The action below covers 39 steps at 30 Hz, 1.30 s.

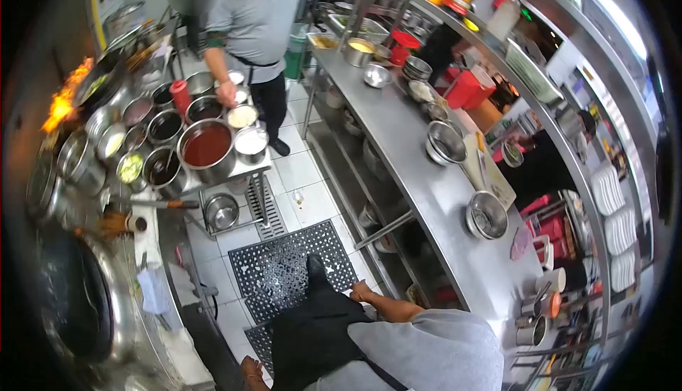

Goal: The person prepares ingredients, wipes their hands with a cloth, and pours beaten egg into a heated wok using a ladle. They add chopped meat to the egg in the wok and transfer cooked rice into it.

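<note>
My right hand (361,291) hangs beside my black apron (312,334), with its fingers curled in. Something pale shows by it, but I cannot make out whether the hand holds it. My left hand (251,370) is low at the bottom edge, near the stove counter's side; its fingers are too small and partly hidden to read. Under my shoe (316,266) lies a wet black rubber mat (263,263). Neither hand touches the steel prep table (419,192) on the right or the wok (74,298) on the left.
Ahead, a co-worker (256,28) reaches over pots of sauces, including a large pot of red sauce (206,148). Flames (67,96) rise at the far left burner. Metal bowls (486,215) and a cutting board (490,174) sit on the prep table. Stacked white plates (607,188) stand on the right.
</note>
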Motion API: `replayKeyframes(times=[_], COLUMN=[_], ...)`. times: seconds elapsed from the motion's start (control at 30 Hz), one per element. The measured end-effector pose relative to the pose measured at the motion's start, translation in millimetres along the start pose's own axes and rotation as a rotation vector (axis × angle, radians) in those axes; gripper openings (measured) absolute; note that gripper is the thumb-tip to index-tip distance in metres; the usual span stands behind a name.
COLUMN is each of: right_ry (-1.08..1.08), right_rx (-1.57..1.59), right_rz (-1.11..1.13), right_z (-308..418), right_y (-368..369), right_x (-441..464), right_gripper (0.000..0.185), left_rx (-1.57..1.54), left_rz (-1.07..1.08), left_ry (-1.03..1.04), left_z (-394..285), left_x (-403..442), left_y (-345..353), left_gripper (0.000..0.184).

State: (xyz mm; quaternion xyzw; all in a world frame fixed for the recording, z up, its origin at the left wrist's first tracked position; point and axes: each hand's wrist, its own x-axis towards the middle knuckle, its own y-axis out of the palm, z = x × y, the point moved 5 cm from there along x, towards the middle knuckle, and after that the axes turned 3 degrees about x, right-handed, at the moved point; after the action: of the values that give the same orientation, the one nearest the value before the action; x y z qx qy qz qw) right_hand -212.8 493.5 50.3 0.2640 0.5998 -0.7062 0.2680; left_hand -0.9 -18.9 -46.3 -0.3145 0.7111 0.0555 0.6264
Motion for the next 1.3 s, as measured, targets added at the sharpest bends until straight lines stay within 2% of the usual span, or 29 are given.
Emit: replayKeyframes(times=[0.07, 0.1, 0.17, 0.3, 0.33, 0.37, 0.5, 0.57, 0.63, 0.7, 0.73, 0.77, 0.83, 0.9, 0.97, 1.03, 1.23, 1.3], right_ry=[0.039, 0.038, 0.115, 0.178, 0.092, 0.079, 0.025, -0.007, 0.169, 0.302, 0.425, 0.468, 0.546, 0.571, 0.557, 0.601, 0.638, 0.686], right_rx=[0.038, 0.12, 0.203, 0.498, 0.493, 0.567, 0.794, 0.754, 0.781, 0.707, 0.735, 0.729, 0.719, 0.702, 0.694, 0.698, 0.641, 0.618], right_rz=[-0.049, -0.105, -0.153, -0.436, -0.48, -0.616, -1.201, -1.442, -1.459, -1.558, -1.51, -1.472, -1.397, -1.402, -1.44, -1.431, -1.453, -1.446], right_z=[9.7, -1.1, -19.9, -42.9, -43.5, -53.0, -75.5, -98.7, -131.8, -171.2, -187.9, -193.1, -197.9, -197.5, -194.3, -195.9, -191.1, -191.3], right_y=[17.5, 0.6, -3.1, -53.7, -70.8, -89.4, -215.6, -276.4, -315.1, -322.3, -314.8, -317.7, -333.6, -337.2, -335.7, -334.5, -340.9, -340.8], right_x=[-8.7, 23.6, 23.1, 27.3, 33.1, 34.2, -20.5, -59.2, -84.5, -82.8, -73.4, -71.6, -72.7, -70.2, -72.3, -69.3, -70.8, -67.4], right_gripper=[0.035, 0.034, 0.034, 0.029, 0.025, 0.024, 0.02, 0.021, 0.021, 0.02, 0.021, 0.021, 0.021, 0.019, 0.018, 0.017, 0.016, 0.017], left_rx=[-0.091, -0.084, -0.068, 1.109, 1.409, 1.712, 1.176, 1.264, 1.225, 1.145, 1.19, 1.234, 1.251, 1.164, 1.129, 1.036, 0.925, 0.897], left_rz=[0.189, 0.185, 0.178, 0.102, 0.063, 0.024, 0.455, 0.402, 0.539, 0.566, 0.58, 0.591, 0.693, 0.827, 0.895, 1.027, 1.249, 1.349], left_ry=[0.142, 0.152, 0.173, 0.951, 1.135, 1.312, 1.92, 1.315, 1.296, 1.396, 1.389, 1.382, 1.41, 1.346, 1.448, 1.458, 1.245, 1.084], left_z=[-21.4, -43.5, -74.3, -128.6, -136.3, -137.7, -174.1, -202.6, -226.0, -252.7, -266.4, -281.3, -298.6, -321.1, -331.4, -341.8, -342.1, -342.3], left_x=[12.2, 5.6, 12.1, -7.9, -16.2, -23.3, -74.7, -86.1, -116.5, -170.2, -201.8, -235.9, -368.9, -372.3, -456.6, -495.1, -601.9, -616.3], left_y=[-17.5, 5.2, 44.2, 126.1, 146.4, 167.5, 258.5, 291.2, 355.8, 413.7, 441.2, 468.3, 514.5, 571.2, 611.6, 667.6, 828.8, 888.0], left_gripper=[0.01, 0.01, 0.01, 0.014, 0.015, 0.016, 0.029, 0.035, 0.036, 0.033, 0.033, 0.032, 0.03, 0.028, 0.029, 0.027, 0.026, 0.028])
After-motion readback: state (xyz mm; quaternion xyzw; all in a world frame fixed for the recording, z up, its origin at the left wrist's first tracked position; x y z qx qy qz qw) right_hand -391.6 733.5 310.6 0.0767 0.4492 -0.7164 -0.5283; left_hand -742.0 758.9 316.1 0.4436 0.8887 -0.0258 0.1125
